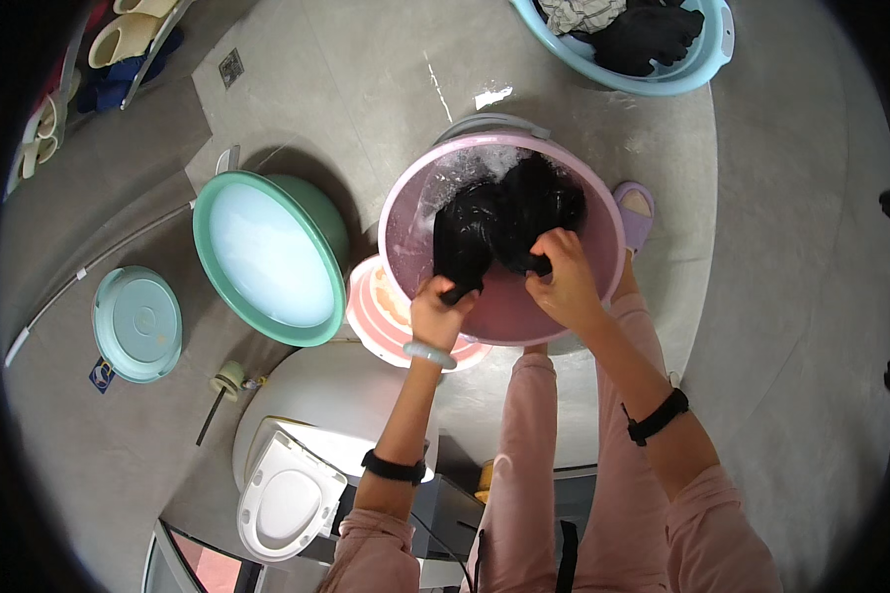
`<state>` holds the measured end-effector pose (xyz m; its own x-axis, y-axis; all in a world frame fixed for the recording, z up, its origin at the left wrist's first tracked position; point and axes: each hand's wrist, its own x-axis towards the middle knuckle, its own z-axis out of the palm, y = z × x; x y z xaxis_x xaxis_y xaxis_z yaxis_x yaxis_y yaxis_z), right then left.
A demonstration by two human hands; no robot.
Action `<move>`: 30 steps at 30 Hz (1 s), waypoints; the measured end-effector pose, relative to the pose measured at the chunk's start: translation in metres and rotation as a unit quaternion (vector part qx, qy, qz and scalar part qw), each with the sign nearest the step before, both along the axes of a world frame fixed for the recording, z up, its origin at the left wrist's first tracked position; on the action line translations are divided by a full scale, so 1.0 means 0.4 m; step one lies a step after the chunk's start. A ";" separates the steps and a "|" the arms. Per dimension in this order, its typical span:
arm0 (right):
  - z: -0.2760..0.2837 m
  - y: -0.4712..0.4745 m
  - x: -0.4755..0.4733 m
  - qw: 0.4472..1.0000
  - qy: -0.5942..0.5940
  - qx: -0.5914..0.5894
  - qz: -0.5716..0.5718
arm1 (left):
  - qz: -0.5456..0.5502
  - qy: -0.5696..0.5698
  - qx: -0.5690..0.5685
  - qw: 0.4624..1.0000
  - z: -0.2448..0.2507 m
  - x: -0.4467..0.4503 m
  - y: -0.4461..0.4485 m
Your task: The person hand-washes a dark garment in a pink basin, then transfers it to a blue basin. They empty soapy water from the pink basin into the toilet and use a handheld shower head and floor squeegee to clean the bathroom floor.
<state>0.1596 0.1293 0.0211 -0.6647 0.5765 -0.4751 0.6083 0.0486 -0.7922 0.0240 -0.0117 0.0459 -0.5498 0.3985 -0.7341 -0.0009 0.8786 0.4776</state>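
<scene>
Both hands are over a pink bucket (534, 315), each pinching a part of a wet black garment (489, 207). My left hand (439, 315), with a pale bangle at its wrist, grips the garment's lower left end near the bucket's rim. A lower right part of the cloth is between the fingers and thumb of my right hand (562, 278). The garment's far part lies against white suds (460, 174) inside the bucket. What lies under the cloth is hidden.
A green tub (334, 296) of whitish liquid stands left. A pink basin (363, 307) sits partly beneath the bucket. The blue basin (719, 63) at the back holds clothes. Also nearby are a toilet (289, 504), a wall-hung basin (137, 322) and a slipper rack (156, 52).
</scene>
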 end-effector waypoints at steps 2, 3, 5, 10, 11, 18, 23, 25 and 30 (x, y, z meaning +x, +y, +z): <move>-0.021 0.001 -0.013 0.995 -0.046 0.073 0.057 | -0.035 -0.031 -0.092 0.995 -0.044 -0.015 0.046; -0.033 -0.002 -0.021 0.985 -0.065 0.141 0.071 | -0.034 -0.011 -0.095 0.995 -0.064 -0.021 0.073; -0.062 -0.007 -0.041 0.973 -0.121 0.179 0.085 | -0.069 0.012 -0.182 0.981 -0.102 -0.027 0.124; -0.204 0.011 -0.092 0.942 -0.290 0.016 0.169 | -0.339 0.077 -0.327 0.879 -0.257 0.027 0.221; -0.238 0.022 -0.089 0.921 -0.330 -0.026 0.205 | -0.337 0.024 -0.319 0.885 -0.287 0.018 0.221; -0.294 -0.006 -0.106 0.962 -0.260 0.070 0.052 | -0.341 -0.113 -0.327 0.874 -0.385 -0.064 0.173; -0.077 -0.004 -0.118 1.000 0.013 0.021 0.013 | 0.346 -0.275 0.130 0.888 -0.328 -0.007 0.166; 0.028 -0.045 -0.103 0.995 0.081 0.047 0.018 | 0.445 -0.587 0.251 0.627 -0.289 -0.033 0.159; 0.134 -0.096 -0.076 0.980 0.172 0.025 0.094 | 0.359 -0.419 0.236 0.800 -0.169 -0.005 0.077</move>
<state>0.1290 0.0908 0.0749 -0.8771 0.4454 -0.1797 0.2832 0.1774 -0.9425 0.0219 0.0193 -0.0218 -0.1559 0.5430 -0.8252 -0.9174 0.2300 0.3247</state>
